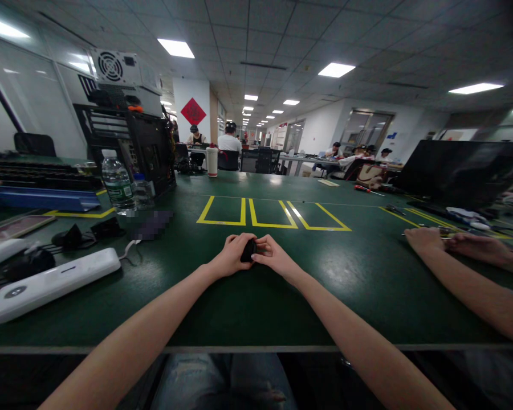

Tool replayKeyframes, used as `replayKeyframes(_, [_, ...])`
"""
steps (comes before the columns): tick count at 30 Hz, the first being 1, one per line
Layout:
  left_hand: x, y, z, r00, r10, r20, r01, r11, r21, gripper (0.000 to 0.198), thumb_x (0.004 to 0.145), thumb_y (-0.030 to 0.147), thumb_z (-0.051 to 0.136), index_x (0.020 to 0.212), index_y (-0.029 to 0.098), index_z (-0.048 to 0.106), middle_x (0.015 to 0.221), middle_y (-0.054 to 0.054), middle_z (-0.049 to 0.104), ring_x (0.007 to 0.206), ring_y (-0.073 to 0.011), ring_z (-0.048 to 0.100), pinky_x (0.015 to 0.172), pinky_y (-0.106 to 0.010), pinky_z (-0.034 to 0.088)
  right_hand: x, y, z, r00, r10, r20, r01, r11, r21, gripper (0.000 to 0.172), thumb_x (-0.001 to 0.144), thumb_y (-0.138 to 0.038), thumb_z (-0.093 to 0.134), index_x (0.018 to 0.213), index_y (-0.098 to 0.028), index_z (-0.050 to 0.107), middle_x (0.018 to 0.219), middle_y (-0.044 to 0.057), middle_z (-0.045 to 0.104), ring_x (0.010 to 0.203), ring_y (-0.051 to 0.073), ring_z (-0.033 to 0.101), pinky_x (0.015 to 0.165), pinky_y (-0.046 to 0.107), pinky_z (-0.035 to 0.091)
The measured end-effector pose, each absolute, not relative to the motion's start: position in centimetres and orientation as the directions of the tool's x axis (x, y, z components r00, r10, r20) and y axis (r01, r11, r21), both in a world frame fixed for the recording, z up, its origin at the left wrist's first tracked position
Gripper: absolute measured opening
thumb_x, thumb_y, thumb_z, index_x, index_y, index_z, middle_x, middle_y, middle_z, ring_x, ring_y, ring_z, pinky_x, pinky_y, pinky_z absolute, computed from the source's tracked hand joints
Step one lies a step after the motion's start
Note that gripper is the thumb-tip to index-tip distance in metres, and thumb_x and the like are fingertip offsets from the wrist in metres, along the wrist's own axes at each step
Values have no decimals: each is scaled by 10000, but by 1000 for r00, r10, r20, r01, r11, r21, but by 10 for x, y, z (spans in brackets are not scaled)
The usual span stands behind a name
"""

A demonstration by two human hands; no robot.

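green tabletop [252, 319]: black object [248, 251], visible long axis leaning right

No legible text: green bottle label [120, 191] and red diamond sign [194, 111] both too small.

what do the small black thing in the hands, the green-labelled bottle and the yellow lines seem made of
Small black object: possibly plastic, dark; the fingers hide too much to be sure.
Green-labelled bottle: likely clear, glossy plastic, being see-through with highlights.
Yellow lines: probably adhesive tape, flat, with straight, even edges.
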State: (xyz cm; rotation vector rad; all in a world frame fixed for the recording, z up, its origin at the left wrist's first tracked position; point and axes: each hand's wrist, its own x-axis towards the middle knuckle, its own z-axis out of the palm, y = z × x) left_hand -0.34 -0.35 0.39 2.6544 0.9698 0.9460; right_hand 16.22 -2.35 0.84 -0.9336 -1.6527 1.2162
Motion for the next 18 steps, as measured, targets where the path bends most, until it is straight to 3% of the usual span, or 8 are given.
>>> replayKeyframes(4, [-3,-3,4,589,633,502,531,-772,351,555,622,229,588,1112,234,326,1073,-33,475,1015,-206,452,923,-388,235,161,-22,7,-308,922,232,81,269,-960,255,672,-357,570,843,-203,461,871,5,528,837,141,522,768,331,428])
replayKeyframes(12, [-3,-3,3,583,637,504,530,-769,357,562,626,234,596,1117,232,323,1078,-36,474,1020,-208,449,939,-397,224,161,-18,3,-279,952,128,94,160,-983,357,660,-323,593,967,-188,470,1001,58,523,872,160,530,785,364,432])
replayKeyframes(18, [-4,-4,4,594,621,511,515,-782,352,546,638,233,585,1115,227,320,1066,-35,473,1007,-200,451,939,-392,228,162,-23,8,-344,927,149,94,192,-977,326,640,-313,611,909,-191,473,971,34,529,877,156,533,797,358,426])
